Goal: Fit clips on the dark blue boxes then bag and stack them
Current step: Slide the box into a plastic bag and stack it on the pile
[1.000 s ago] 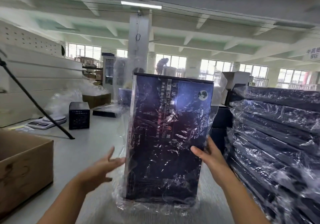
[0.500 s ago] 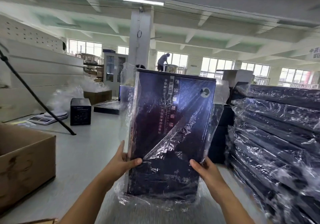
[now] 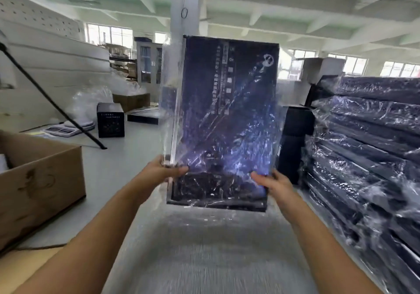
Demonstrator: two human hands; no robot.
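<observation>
- One dark blue box [image 3: 227, 112] is up in the air at twelve o'clock from the person, held upright, clear of the surface [image 3: 127, 162] below it.
- Both hands carry it by its lower corners: the left hand [image 3: 162, 172] has thumb and fingers curled round the bottom-left corner, and the right hand [image 3: 276, 183] grips the bottom-right corner the same way.
- Clear plastic bag [image 3: 168, 84] film already covers the box's face and stands loose off its left edge, so bagging looks done or very nearly so; whether the bag's mouth is closed I cannot tell, the picture being blurred there.
- Clips I cannot make out on this box, so that step can only be presumed finished.
- Over at three o'clock a tall stack of bagged boxes [image 3: 368, 148] stands well advanced, many layers high, which tells me a good part of the job is behind.
- What seems left for this one is laying it flat on that stack.
- More work may wait: a small dark carton [image 3: 110, 123] and a flat dark box [image 3: 143, 117] lie unbagged at ten and eleven o'clock, with a cardboard carton [image 3: 43, 180] at nine.
</observation>
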